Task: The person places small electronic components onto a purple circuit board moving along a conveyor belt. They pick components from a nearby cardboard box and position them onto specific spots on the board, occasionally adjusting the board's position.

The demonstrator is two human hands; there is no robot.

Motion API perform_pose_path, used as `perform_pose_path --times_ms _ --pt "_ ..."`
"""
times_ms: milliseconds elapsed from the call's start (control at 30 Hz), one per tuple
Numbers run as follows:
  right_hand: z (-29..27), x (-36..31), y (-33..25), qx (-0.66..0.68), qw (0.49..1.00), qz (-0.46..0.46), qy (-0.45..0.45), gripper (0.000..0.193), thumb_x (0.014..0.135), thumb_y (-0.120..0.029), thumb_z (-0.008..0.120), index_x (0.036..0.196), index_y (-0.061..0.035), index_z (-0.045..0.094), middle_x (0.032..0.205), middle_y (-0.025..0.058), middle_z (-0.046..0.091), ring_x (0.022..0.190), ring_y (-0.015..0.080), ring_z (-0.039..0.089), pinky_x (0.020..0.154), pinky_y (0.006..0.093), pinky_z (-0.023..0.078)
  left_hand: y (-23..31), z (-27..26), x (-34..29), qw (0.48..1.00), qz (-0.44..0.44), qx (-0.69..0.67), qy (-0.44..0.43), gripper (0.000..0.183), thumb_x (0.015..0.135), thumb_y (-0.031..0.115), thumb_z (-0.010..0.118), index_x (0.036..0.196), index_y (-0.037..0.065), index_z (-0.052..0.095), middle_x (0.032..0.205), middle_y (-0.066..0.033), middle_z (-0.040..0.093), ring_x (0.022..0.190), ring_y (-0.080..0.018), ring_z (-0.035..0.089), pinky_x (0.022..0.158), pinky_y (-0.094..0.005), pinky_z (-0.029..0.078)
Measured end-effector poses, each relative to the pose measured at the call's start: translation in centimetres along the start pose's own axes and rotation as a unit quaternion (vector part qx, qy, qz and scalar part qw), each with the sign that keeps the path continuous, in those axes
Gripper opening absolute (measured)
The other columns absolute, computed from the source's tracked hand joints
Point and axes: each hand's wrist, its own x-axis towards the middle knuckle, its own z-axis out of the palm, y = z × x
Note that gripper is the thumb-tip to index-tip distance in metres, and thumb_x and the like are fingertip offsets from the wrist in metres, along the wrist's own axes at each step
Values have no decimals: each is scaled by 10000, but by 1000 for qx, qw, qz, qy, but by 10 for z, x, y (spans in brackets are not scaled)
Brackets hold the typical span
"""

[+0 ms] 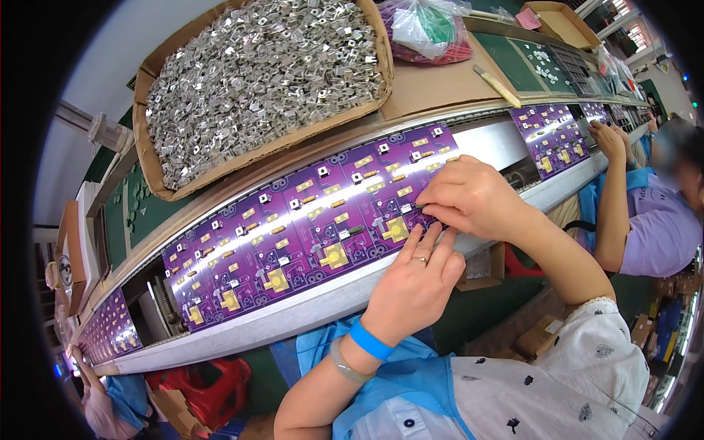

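Note:
A long purple circuit board panel point(293, 209) runs diagonally before me, carrying gold pads, small metal clips and brown cylindrical parts. Over its right end, my right hand point(473, 198) pinches thumb and fingertips together at the board's surface; whatever is between them is too small to name. A small silver metal clip point(408, 208) sits right beside those fingertips. My left hand point(418, 282) rests at the panel's near edge, its fingers stretched toward the right hand and nothing visible in them. A dark green cylindrical part point(356, 230) lies on the board left of my hands.
Beyond the panel, a cardboard box point(139, 139) is heaped with silver metal clips. A yellow-handled tool point(499, 86) lies on cardboard. Another purple panel point(550, 139) sits farther right along the metal rail point(293, 319), near a co-worker's hands point(609, 139). A red stool point(209, 392) stands below.

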Motion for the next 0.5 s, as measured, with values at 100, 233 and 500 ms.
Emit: perform_pose_path --times_ms 100,233,500 --pt "3 4 -2 6 1000 26 4 146 773 -111 790 905 -70 744 842 73 699 812 272 674 746 392 523 0 0 -1 1000 1 1 3 115 893 106 576 972 23 570 1364 -215 601 1285 -358 577 1112 -480 432" --pt "5 7 -3 -6 1000 20 -6 144 775 -105 785 907 -65 743 844 88 698 811 284 675 746 399 528 -1 1 -2 1000 4 0 11 120 891 108 572 969 18 564 1366 -223 596 1293 -364 570 1118 -476 427" --pt "6 3 1 26 997 58 -38 205 792 -131 787 975 -51 746 871 107 693 829 306 666 746 404 531 -2 4 -3 999 17 14 28 127 888 105 570 977 16 567 1337 -221 602 1292 -364 566 1111 -475 435"
